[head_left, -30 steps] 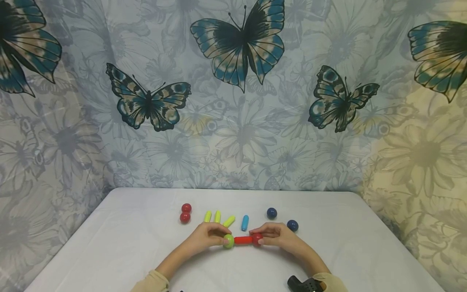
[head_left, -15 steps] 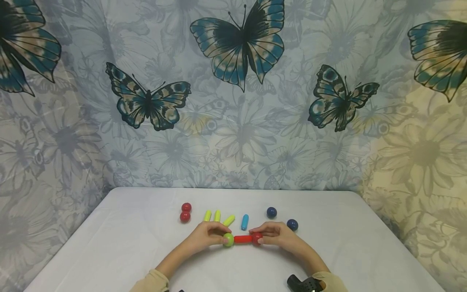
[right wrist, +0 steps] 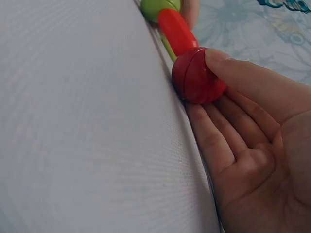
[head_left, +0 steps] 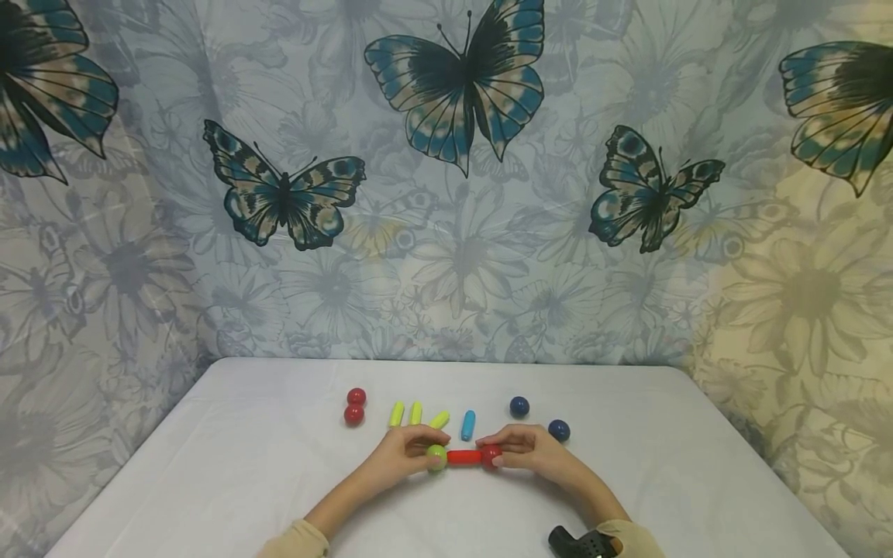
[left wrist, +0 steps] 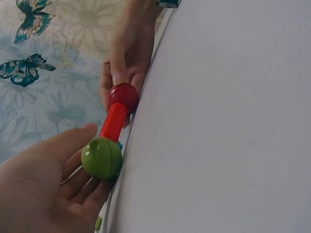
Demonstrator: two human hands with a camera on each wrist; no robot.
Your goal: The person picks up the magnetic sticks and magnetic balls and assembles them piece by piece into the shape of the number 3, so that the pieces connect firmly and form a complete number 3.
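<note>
A red rod (head_left: 463,457) lies between a green ball (head_left: 437,457) and a dark red ball (head_left: 491,456), touching both in a row, near the middle of the white table. My left hand (head_left: 401,457) is at the green ball; in the left wrist view its thumb (left wrist: 80,137) stands off the ball, while the other fingers lie loosely behind it. With thumb and fingers, my right hand (head_left: 537,452) pinches the dark red ball, its thumb pressing the ball's side in the right wrist view.
Beyond the hands on the table (head_left: 244,434) lie several yellow-green rods (head_left: 415,413), a blue rod (head_left: 468,425), two red balls (head_left: 354,415) and two dark blue balls (head_left: 560,430). Butterfly-patterned cloth (head_left: 453,271) hangs behind the table's far edge.
The left hand's fingers have shifted slightly right and its grip on the green ball has loosened. The right hand and the joined row stay put.
</note>
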